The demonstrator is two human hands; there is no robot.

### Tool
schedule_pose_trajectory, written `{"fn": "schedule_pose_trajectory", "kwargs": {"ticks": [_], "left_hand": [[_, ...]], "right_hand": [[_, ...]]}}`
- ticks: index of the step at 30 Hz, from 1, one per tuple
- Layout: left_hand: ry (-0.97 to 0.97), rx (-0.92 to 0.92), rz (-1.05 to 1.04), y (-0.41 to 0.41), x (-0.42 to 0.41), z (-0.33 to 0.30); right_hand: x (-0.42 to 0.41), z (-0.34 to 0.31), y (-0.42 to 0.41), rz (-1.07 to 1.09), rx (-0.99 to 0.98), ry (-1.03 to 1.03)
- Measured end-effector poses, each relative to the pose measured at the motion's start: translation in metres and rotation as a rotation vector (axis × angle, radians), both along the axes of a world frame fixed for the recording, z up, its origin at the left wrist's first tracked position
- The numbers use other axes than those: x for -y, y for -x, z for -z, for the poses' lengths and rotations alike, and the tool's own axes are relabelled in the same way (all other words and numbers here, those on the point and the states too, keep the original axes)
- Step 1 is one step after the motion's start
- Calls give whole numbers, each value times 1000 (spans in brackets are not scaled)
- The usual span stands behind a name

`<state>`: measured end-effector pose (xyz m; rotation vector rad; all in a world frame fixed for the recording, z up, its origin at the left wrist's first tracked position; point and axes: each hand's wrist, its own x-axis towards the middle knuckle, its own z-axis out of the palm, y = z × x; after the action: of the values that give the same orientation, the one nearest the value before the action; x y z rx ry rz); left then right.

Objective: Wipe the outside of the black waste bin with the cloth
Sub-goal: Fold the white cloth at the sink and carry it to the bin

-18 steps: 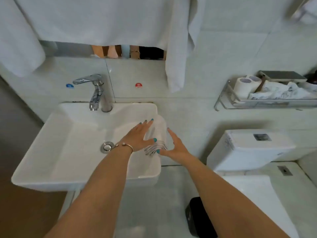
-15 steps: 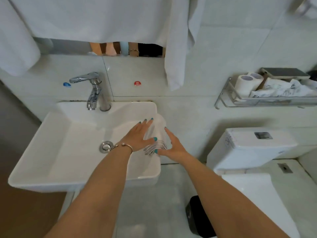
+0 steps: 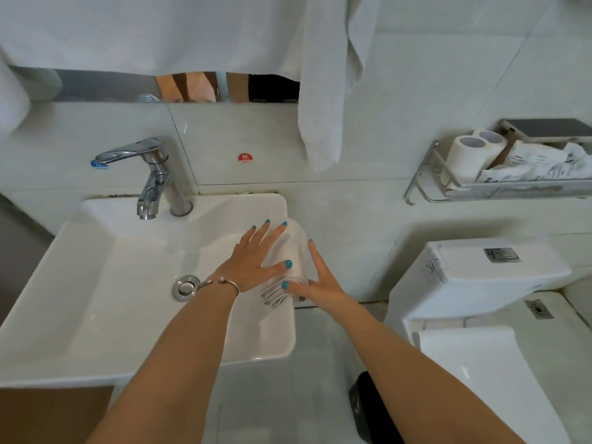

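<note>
cloth [image 3: 290, 261]: white, folded up, sitting on the right rim of the sink [image 3: 96, 302], folded edges facing the camera
left hand [image 3: 256, 256]: lies flat on top of the cloth, fingers straight and spread, thumb stretched over the fabric, so pressing it rather than gripping; bracelet on the wrist
right hand [image 3: 320, 283]: fingers straight, up against the right side of the cloth, thumb touching the folded edges at the near end; not curled round anything as far as I can see
black waste bin [image 3: 371, 411]: down on the floor between the sink and the toilet [image 3: 480, 277], well apart from the cloth, and mostly hidden behind the right forearm
tap [image 3: 150, 174]: chrome, at the back left of the sink, with a red hot sticker [image 3: 245, 158] on the wall tiles nearby
white towel [image 3: 323, 91]: hangs on the wall above the sink
shelf [image 3: 499, 187]: metal wall rack over the toilet holding toilet rolls [image 3: 471, 155] and some crumpled printed wrappers
</note>
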<state>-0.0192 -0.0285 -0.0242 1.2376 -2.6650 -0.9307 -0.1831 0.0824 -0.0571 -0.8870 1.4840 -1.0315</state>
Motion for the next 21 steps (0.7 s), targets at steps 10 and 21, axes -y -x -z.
{"fn": "schedule_pose_trajectory", "kwargs": {"ticks": [10,21], "left_hand": [[-75,-6,-33,21,17,15],[-121,78,-33,39,40,8]], "right_hand": [[20,0,-14,-21,-79,2],[19,8,-9,-14,62,-57]]}}
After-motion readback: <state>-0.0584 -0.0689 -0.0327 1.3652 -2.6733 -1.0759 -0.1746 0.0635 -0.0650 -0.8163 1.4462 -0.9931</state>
